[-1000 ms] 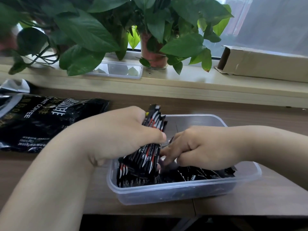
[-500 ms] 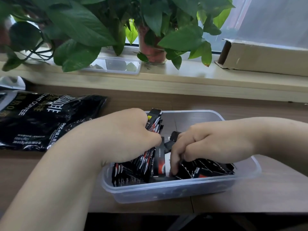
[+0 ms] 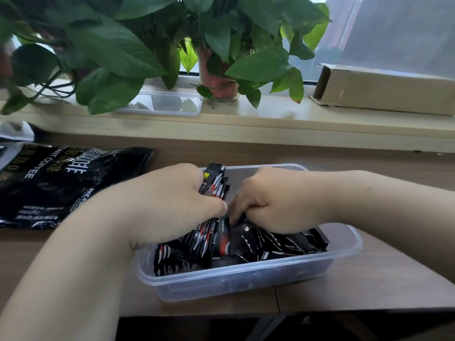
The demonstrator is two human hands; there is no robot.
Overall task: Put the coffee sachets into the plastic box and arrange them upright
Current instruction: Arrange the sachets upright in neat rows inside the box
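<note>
Coffee sachets point(image 3: 270, 244), black with red and white print, fill the clear plastic box point(image 3: 246, 284) on the wooden table point(image 3: 369, 279). The left hand point(image 3: 172, 205) grips a bundle of them standing on end at the box's left side, fingers and thumb curled round it. The right hand point(image 3: 278, 205), just beside it, bends its fingers down among sachets lying flat; I cannot tell whether they pinch one. A black instant coffee bag point(image 3: 61, 183) lies to the left.
</note>
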